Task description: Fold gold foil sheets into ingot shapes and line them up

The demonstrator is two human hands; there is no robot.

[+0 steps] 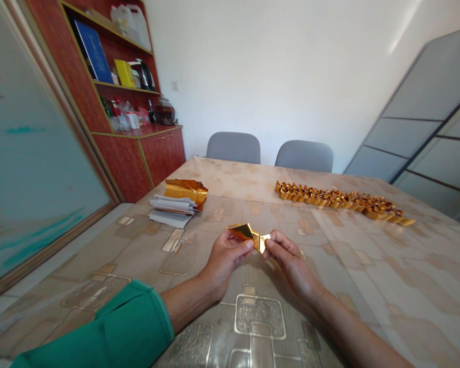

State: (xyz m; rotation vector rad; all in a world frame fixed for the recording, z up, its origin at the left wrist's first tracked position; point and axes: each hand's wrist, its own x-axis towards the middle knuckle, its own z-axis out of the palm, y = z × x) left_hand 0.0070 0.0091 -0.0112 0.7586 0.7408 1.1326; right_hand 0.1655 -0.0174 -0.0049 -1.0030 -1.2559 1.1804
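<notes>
Between my two hands, above the table, is a piece of shiny gold foil paper (242, 231), partly folded, with creased flaps. My left hand (230, 253) pinches its left part between thumb and fingers. At its right end, my right hand (285, 250) grips a narrower folded part the same way. Off to the right on the table lie rows of folded gold foil pieces (329, 198) set close together. To the left rests a stack of gold foil sheets (184, 190), with white paper sheets (171, 210) in front of it.
A patterned covering lies over the table (352, 266). Two grey chairs (233, 146) stand at its far edge, before a white wall. At the back left is a red-brown cabinet (145, 153) with shelves of household items. A frosted glass door (38, 153) stands at the left.
</notes>
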